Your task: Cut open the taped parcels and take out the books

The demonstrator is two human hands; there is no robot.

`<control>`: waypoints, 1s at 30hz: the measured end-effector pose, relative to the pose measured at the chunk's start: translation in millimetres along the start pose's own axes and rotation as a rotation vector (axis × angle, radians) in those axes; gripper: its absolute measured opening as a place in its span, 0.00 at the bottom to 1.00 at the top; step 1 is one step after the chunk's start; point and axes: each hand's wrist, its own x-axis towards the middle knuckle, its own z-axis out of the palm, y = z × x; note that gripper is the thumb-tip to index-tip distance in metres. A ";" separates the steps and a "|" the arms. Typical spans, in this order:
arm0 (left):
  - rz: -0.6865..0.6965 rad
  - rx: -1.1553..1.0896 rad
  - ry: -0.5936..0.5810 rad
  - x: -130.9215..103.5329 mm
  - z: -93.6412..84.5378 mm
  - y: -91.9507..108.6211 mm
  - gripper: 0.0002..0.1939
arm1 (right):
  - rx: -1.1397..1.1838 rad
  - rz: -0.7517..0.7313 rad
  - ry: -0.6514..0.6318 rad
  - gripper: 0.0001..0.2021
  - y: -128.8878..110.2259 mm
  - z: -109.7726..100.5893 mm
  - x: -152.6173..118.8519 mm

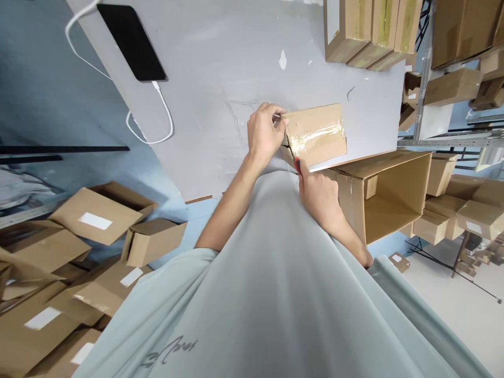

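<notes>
A small taped cardboard box lies on the grey table, its near-left end partly split along the edge. My left hand is closed around the upper corner at that end, fingers and thumb pinching the cardboard. In my right hand is a red-and-black box cutter, held low with its tip at the lower corner of the same end. The blade itself cannot be made out. Shiny clear tape runs across the box's top face.
A phone with a white cable lies on the table at the upper left. Several closed boxes stand at the far right. A large open carton sits beside my right arm, and discarded boxes pile up at left.
</notes>
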 end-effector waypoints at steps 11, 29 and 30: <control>0.086 0.268 0.039 -10.2 -9.0 8.1 0.23 | 0.096 -0.074 0.094 0.31 67.8 -11.0 -24.1; 0.329 0.676 -0.237 -24.9 123.2 57.5 0.24 | 0.505 -0.176 0.289 0.32 191.4 23.1 78.6; 0.327 0.680 -0.237 -25.1 122.6 57.6 0.24 | 0.494 -0.179 0.273 0.32 190.5 23.0 82.1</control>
